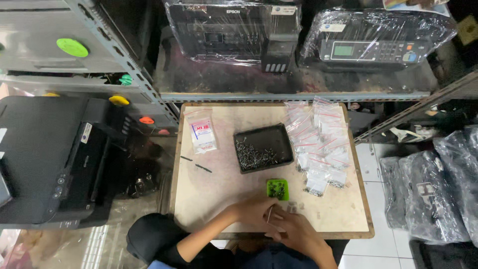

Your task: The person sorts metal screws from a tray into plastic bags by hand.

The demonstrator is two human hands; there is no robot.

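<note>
green small tray (pixel 277 189) at tabletop (pixel 209 194) centre, 12 o'clock of hands | left hand (pixel 256 209) and right hand (pixel 294 230) touching, pinching small clear bag (pixel 291 206) | black screw tray (pixel 263 148) further at 12 | bag pile (pixel 321 144) at 2

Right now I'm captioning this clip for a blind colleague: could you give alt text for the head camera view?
A person's left hand and right hand meet at the near edge of a small table, pinching a small clear bag beside a green tray. Behind sit a black tray of screws and a pile of filled bags; wrapped printers fill the shelf.
</note>
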